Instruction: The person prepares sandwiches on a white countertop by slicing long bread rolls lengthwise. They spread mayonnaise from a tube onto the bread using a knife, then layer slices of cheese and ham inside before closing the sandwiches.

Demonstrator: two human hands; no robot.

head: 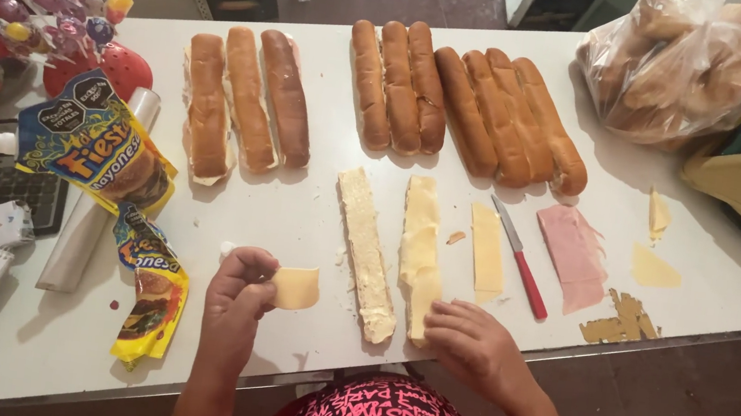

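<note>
Head view, looking down past a pink and black patterned top.

Pinching a small pale yellow cheese slice [296, 288] with the left hand [240, 291], thumb and fingers shut on one edge, keeping it up off the white table [295, 218], likely to keep it flat and clean.

Resting the right hand [471, 345] with loose bent fingers on the near end of the cheese-covered half of a split long bread roll [421, 251], gripping nothing, maybe holding it steady so near the table edge.

Lying just beside, the other creamy half [367, 254].

Leaving bare room between both hands for moving.

Sitting to the right, a red-handled knife [521, 258] and pink ham slices [573, 254], near a chipped brown patch [618, 320] at the edge.

Crowding the left, yellow squeeze pouches [98, 149].

Lining up farther back, rows of long brown rolls [466, 103], with a clear bag of rolls [684, 67] at the far corner.
</note>
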